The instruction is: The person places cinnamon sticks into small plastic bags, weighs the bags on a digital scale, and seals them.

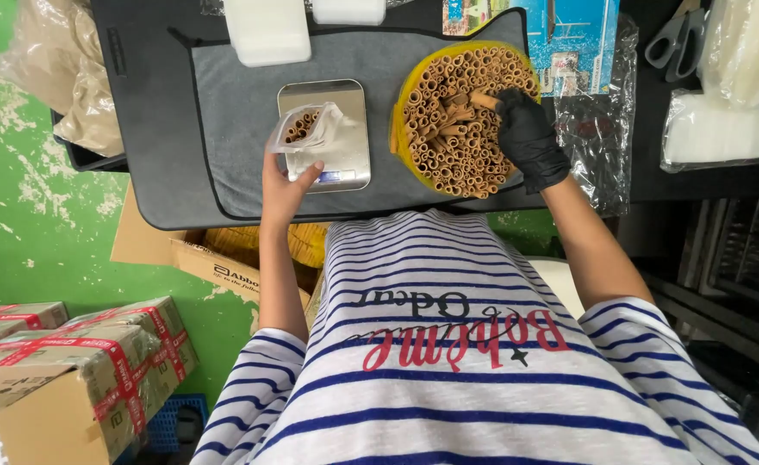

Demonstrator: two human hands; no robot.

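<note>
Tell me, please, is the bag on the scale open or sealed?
Open: the bag has a gaping mouth showing cinnamon sticks inside, held by the left hand.

Small packing workshop/stockroom. Black table (147, 129) w/ grey mat (242, 129), digital scale (332, 129) mid-mat, yellow tub of cinnamon sticks (448, 129) at mat's right edge. Taped cardboard boxes (78, 362) stacked on worn green floor (18, 207); scissors (677, 34) at table's far right corner.

A black table (151, 129) carries a grey fabric mat (242, 129), with what look like scissors (677, 39) lying well right of the mat.
</note>
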